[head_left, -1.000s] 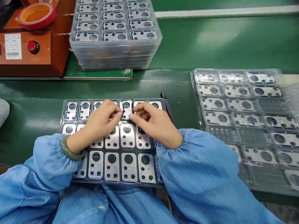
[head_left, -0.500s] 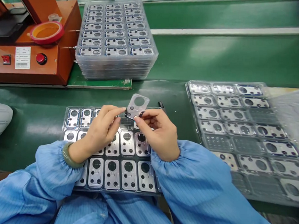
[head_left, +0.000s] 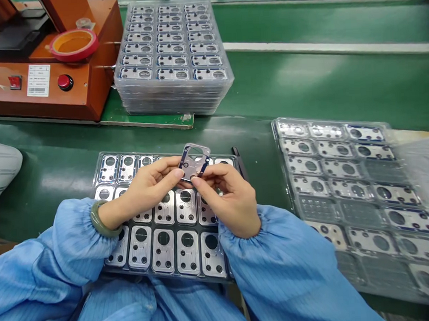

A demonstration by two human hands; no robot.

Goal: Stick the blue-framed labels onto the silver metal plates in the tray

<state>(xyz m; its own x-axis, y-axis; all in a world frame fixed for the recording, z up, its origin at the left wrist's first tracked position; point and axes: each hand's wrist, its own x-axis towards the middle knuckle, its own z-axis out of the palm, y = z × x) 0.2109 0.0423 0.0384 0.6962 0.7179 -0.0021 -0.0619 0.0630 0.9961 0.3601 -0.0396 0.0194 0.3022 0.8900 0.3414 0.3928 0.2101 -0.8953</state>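
A small rectangular plate [head_left: 191, 168] with one large round hole and smaller round ones is held tilted up between both hands. My left hand [head_left: 153, 180] pinches its lower left corner with thumb and fingers. On the lower right edge, my right hand [head_left: 227, 191] grips it, thumb in front. Beneath the hands lies a clear plastic tray [head_left: 159, 273] holding rows of similar silver plates [head_left: 164, 249], each with a large dark circle and small dark rings. My hands and forearms hide part of the tray's middle.
At the back stands a tall stack of filled clear trays [head_left: 175, 98]. An orange machine [head_left: 71, 103] with a roll of red tape [head_left: 74, 44] on it is at the back left. Another tray [head_left: 291, 195], partly filled, lies right. A black pen-like object [head_left: 239, 164] lies beside the near tray.
The plate has been turned and lowered slightly between my hands. My left hand has gone from a fingertip touch at its edge to pinching its corner. The whole view has shifted a little.
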